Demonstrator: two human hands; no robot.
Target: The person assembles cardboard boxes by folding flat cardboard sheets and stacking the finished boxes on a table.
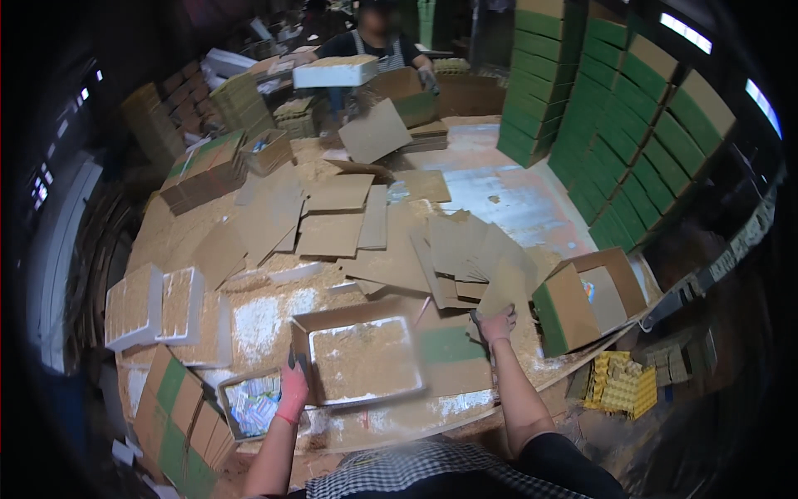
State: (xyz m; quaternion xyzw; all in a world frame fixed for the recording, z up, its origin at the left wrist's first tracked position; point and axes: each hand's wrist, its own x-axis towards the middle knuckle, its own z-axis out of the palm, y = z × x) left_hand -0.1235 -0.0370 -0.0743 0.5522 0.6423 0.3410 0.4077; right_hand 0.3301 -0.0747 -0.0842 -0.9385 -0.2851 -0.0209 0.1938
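Observation:
An opened cardboard box (301,353) stands in front of me, holding a white foam tray (418,366) topped with sawdust-like material (362,358). My left hand (291,389), in a pinkish glove with dark fingertips, grips the box's left wall. To the right of the box lies green-striped cardboard (453,345); whether it joins the box I cannot tell. My right hand (496,324) is closed at the lower edge of a brown cardboard sheet (509,287), beside a loose pile of sheets (465,245). Its fingertips are partly hidden.
Left of the box sit a small box of colourful packets (253,403) and sawdust-filled foam trays (133,308). An open green-and-brown box (553,312) stands at the right table edge. Tall stacks of green boxes (611,133) rise behind. Across the table, a person (378,46) handles a box.

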